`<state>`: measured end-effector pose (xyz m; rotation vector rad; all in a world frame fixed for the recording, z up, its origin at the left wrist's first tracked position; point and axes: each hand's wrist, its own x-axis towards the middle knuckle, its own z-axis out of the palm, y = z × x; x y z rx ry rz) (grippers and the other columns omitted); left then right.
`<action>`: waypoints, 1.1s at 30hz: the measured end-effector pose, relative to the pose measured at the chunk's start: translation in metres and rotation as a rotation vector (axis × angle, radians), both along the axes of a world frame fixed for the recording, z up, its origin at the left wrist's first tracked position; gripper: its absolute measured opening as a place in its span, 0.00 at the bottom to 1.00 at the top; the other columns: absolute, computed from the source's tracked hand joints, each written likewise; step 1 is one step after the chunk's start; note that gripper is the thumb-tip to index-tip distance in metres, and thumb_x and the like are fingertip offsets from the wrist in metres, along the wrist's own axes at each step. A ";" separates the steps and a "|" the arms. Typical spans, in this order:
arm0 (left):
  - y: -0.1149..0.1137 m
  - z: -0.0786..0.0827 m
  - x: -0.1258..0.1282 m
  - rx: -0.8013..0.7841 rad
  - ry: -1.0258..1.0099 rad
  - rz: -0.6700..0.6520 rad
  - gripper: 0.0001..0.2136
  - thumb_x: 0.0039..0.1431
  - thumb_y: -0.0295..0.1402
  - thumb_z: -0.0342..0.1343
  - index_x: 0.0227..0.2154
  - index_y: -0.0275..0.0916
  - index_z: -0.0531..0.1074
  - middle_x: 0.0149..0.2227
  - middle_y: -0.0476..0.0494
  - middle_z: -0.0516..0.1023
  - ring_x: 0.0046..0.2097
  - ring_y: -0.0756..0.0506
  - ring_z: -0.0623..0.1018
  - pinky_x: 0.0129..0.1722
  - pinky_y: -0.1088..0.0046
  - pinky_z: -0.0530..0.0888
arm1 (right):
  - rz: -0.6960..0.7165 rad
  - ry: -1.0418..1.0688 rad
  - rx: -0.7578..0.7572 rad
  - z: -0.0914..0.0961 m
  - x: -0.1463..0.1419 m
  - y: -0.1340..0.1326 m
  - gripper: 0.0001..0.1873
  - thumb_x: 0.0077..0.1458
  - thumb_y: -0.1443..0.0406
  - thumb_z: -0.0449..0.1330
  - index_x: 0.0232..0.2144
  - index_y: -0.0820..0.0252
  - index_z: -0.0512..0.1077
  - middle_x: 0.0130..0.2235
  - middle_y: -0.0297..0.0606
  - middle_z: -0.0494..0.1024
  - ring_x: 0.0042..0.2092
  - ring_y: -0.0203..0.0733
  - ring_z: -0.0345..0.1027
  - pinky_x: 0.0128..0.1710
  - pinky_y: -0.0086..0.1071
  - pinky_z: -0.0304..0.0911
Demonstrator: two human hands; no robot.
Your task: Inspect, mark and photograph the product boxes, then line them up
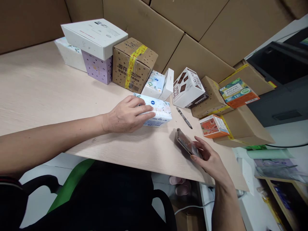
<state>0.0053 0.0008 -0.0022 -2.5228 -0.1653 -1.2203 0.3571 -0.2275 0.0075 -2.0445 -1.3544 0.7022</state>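
While I look down through the head view, I count three floral packs: the front pack (161,109) at the centre of the table (36,86), a second pack (154,84) just behind it at 12 o'clock, and a third pack (71,54) far off at 10. I count one phone (184,140) at 4 o'clock, one pen (184,118) at 3, one purple box (99,69) at 10 and two orange-sided boxes near 3, the smaller box (213,126) below the larger box (238,93). A flat white box (93,37) lies on top of the purple box. As for containers, the taped carton (133,67) at 11 o'clock and the white Meal box (189,89) at 2 do not show me their contents. My left hand (126,115), at 9 o'clock, lies over the front pack with its fingers loosely bent across the top; I cannot tell whether it grips. My right hand (213,162), at 4 o'clock, is partly closed, holding the near end of the phone between thumb and fingers, the phone tilted.
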 end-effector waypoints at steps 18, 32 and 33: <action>-0.004 0.001 0.000 0.047 0.006 0.032 0.09 0.69 0.31 0.52 0.49 0.41 0.71 0.48 0.43 0.83 0.44 0.42 0.77 0.41 0.62 0.71 | 0.245 0.922 0.073 0.066 -0.137 0.107 0.41 0.60 0.35 0.38 0.56 0.50 0.72 0.57 0.49 0.80 0.45 0.54 0.79 0.37 0.48 0.75; -0.001 -0.006 -0.003 -0.049 0.007 -0.078 0.05 0.69 0.34 0.54 0.39 0.40 0.72 0.48 0.37 0.81 0.53 0.39 0.78 0.49 0.58 0.77 | 0.359 1.327 -0.178 0.032 -0.154 0.117 0.38 0.60 0.37 0.42 0.52 0.54 0.75 0.49 0.45 0.83 0.39 0.48 0.77 0.40 0.46 0.74; -0.001 -0.006 -0.003 -0.048 0.014 -0.070 0.05 0.69 0.34 0.54 0.39 0.40 0.73 0.47 0.38 0.81 0.53 0.38 0.78 0.49 0.58 0.77 | 0.356 1.371 -0.192 0.031 -0.153 0.116 0.37 0.61 0.37 0.43 0.53 0.54 0.75 0.48 0.45 0.83 0.39 0.48 0.77 0.40 0.45 0.74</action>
